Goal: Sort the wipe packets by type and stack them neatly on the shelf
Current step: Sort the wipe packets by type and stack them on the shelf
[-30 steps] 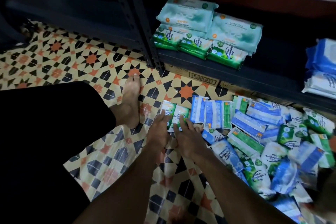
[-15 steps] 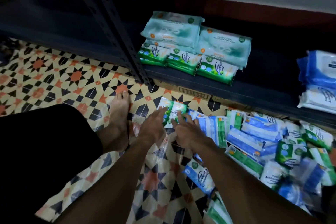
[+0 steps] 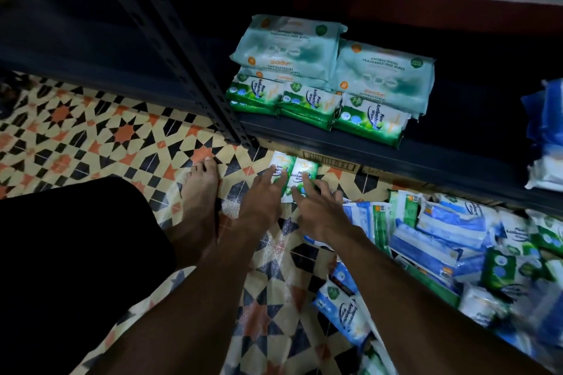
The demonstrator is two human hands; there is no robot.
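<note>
1. Down on the cream, black and orange patterned tile floor (image 3: 91,137), two small green-and-white pine antibacterial wipe packets (image 3: 300,175) lie side by side. They touch along their long edges, just in front of the dark metal shelf (image 3: 380,152).
2. The left hand (image 3: 262,198) reaches in palm-down, its fingers straight and relaxed, with the tips resting on the left packet of the pair.
3. The right hand (image 3: 316,213) is spread wide with its fingers splayed, and the tips press on the right packet. Neither hand curls round anything.
4. Up on the shelf, large pale teal wipe packs (image 3: 289,46) sit in two piles side by side, and the left pile is at least two deep.
5. In front of them, along the shelf's front edge, runs a neat row of three green pine packets (image 3: 310,103), with more green edges showing underneath.
6. At the far right of the shelf, well apart from the teal packs, stands a stack of blue and white packs (image 3: 545,131), partly cut off by the frame.
7. On the floor to the right of the hands lies a loose heap of mixed blue, green and white wipe packets (image 3: 451,240), tilted and overlapping. Its far side is blurred.
8. A brown cardboard box (image 3: 332,161) peeks out from under the shelf, just behind the two packets.
9. A bare foot (image 3: 201,192) is planted just left of the left hand, near the base of the black perforated shelf upright (image 3: 182,55).
10. Dark clothing (image 3: 61,253) fills the lower left.
</note>
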